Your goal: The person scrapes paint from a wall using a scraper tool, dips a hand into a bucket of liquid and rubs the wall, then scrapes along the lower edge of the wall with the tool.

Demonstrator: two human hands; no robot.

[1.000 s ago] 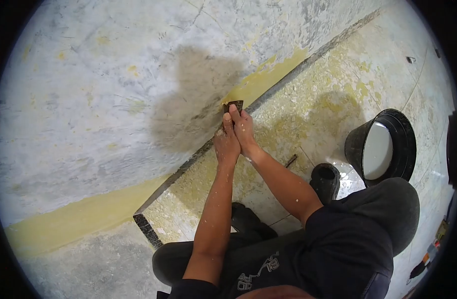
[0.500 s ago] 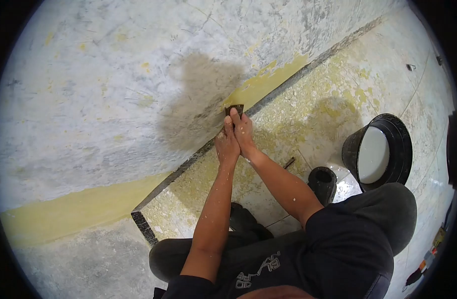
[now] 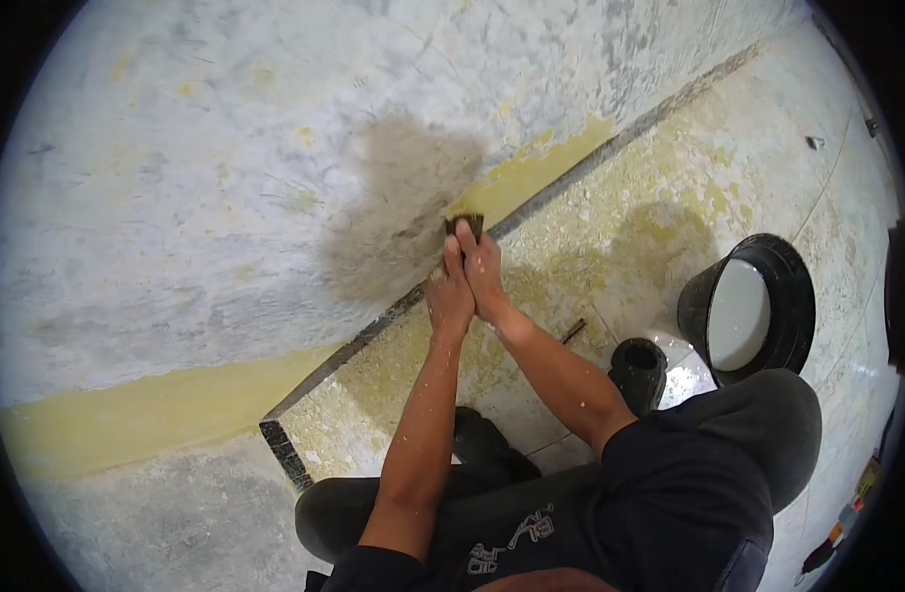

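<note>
Both hands are pressed together on a scraper with a short, wide, dark blade. My right hand wraps its handle, with a finger laid along the back of the blade. Alongside, my left hand closes against the right one and the handle, which they mostly hide. The blade's edge meets a strip of yellow paint low on the wall, just above the dark skirting border. A little yellow paint shows at the edge. Pale flecks dot both hands and forearms.
Paint flakes litter the tiled floor along the wall. At right, a black bucket holds whitish liquid. A thin dark tool lies near my right forearm, and a black cylindrical object is close to my knee.
The whole view has shifted slightly, so most things sit a little lower. Both hands keep their grip on the scraper, and the blade stays at nearly the same spot on the yellow strip.
</note>
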